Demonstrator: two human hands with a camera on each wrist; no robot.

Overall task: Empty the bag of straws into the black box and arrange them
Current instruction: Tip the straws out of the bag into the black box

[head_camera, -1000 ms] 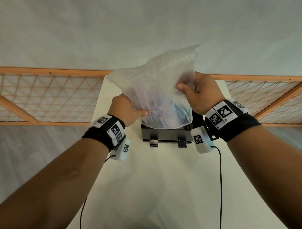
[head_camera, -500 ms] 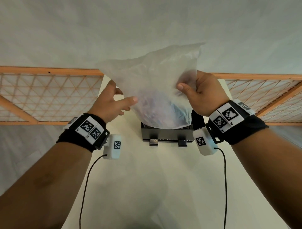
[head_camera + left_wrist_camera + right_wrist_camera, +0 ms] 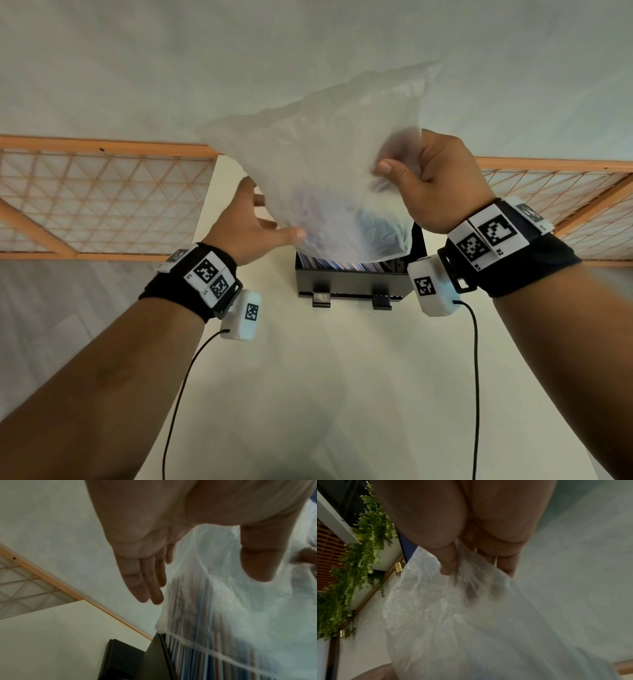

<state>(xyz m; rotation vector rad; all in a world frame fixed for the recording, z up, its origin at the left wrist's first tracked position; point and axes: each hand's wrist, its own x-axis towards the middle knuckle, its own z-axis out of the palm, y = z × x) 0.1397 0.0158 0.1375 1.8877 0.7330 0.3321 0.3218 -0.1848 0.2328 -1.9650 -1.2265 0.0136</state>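
Note:
A translucent plastic bag [image 3: 325, 164] hangs mouth-down over the black box [image 3: 352, 284] on the white table. My right hand [image 3: 399, 166] pinches the bag's upper right side, thumb in front and fingers behind the film. My left hand [image 3: 274, 216] is beside the bag's lower left, fingers straight, and only the thumb touches the film. Coloured straws [image 3: 342, 264] lie in the box, and more show through the bag [image 3: 240, 601] as straws [image 3: 197, 655] running down into the box [image 3: 154, 662]. In the right wrist view the thumb and fingers bunch the bag [image 3: 453, 615].
The narrow white table [image 3: 325, 377] ends just behind the box. Orange lattice railings [image 3: 102, 198] run along both sides, with grey floor [image 3: 51, 325] at the left. Two black cables [image 3: 185, 394] hang from the wrist cameras over the table.
My left hand has let go of the bag's lower left corner and opened beside it. The right hand keeps its pinch, and the bag's mouth has lifted slightly, showing straws in the box.

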